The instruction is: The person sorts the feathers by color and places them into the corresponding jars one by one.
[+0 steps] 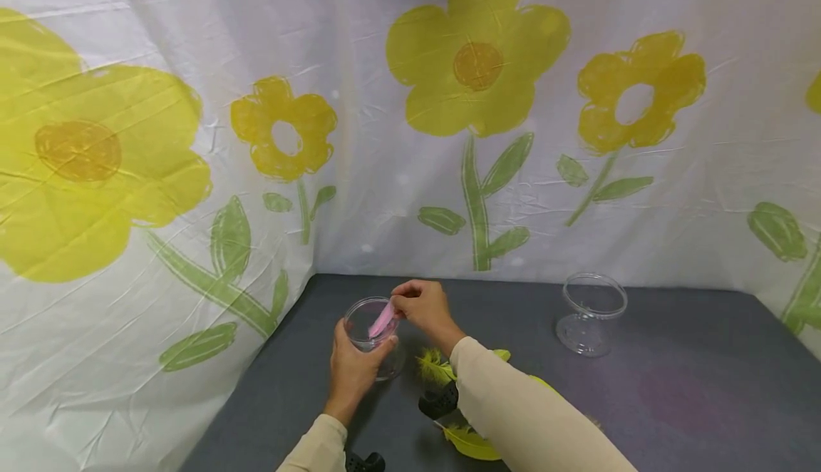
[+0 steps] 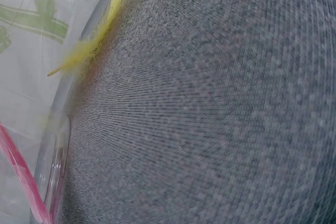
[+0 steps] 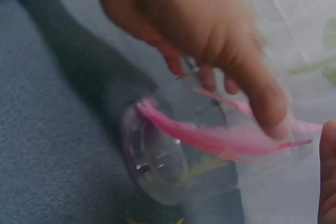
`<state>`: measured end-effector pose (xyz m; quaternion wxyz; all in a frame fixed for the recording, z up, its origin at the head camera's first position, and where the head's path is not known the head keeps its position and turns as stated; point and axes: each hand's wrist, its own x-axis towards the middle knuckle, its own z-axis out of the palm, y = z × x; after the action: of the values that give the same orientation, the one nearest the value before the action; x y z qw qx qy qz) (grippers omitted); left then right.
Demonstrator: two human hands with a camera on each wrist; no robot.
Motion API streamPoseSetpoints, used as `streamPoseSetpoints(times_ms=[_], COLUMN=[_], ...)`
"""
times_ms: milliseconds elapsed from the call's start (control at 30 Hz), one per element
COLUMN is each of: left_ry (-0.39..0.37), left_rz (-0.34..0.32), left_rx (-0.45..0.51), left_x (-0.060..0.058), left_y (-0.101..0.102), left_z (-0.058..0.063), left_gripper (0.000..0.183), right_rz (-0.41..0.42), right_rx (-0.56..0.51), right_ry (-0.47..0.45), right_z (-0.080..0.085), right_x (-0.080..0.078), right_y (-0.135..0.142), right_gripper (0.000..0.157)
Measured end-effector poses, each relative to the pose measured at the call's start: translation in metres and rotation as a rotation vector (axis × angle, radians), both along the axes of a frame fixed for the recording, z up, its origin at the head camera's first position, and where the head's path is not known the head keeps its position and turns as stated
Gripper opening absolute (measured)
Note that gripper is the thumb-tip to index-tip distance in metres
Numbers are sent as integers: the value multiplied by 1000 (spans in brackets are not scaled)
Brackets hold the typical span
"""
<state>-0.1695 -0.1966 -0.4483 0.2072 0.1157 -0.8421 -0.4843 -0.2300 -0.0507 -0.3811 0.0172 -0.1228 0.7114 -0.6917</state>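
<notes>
In the head view my left hand [image 1: 354,368] grips a clear plastic cup [image 1: 391,366] around its side, thumb near the rim. My right hand [image 1: 426,306] pinches a pink feather [image 1: 383,319] at the cup's mouth, and the feather slants down into it. Blurred in the right wrist view, the pink feather [image 3: 210,136] lies lengthwise within the cup, with my right thumb close to its quill end. The left wrist view catches only part of the pink feather [image 2: 23,179] beside the cup's curved edge; neither hand shows there.
Yellow feathers [image 1: 471,443] lie on the dark grey table [image 1: 513,322], partly hidden under my right sleeve. A second clear cup [image 1: 590,326] stands at the back right. Black wrist devices [image 1: 439,401] sit at both wrists. Behind the table hangs a flower-printed curtain [image 1: 385,194].
</notes>
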Motion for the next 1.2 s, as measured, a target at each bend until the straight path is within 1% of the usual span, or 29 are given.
streamPoseSetpoints(times_ms=[167,300,467,567,633,700,800,867,900,1067,1200], left_ry=[2,21,46,45,40,27,18,17,18,5,-33], left_rz=[-18,-20,-11,-7,-9,-14,-24,-25,-26,-38,-54], left_rx=[13,16,10,4,6,6,2,-3,-6,-15,-17], left_x=[-1,-2,-3,-4,-5,-6,-9,-12,-14,-23,-31], left_y=[2,3,4,5,6,7,7,6,6,2,-1], left_z=[0,1,0,-1,-1,-1,0,2,2,4,4], left_gripper=[106,104,102,102,103,104,105,106,106,109,111], right_rz=[52,95,130,152,169,178,173,157,153,123,109], right_rx=[14,8,36,33,27,14,5,1,1,11,1], right_ry=[-14,-5,-4,-6,-4,-1,8,9,12,25,35], right_z=[-7,-9,-7,-6,2,4,7,2,2,6,7], right_x=[2,2,5,8,16,19,24,22,24,37,50], right_y=[3,6,11,20,29,38,54,64,69,96,115], right_gripper=[12,12,9,12,13,14,14,14,14,16,18])
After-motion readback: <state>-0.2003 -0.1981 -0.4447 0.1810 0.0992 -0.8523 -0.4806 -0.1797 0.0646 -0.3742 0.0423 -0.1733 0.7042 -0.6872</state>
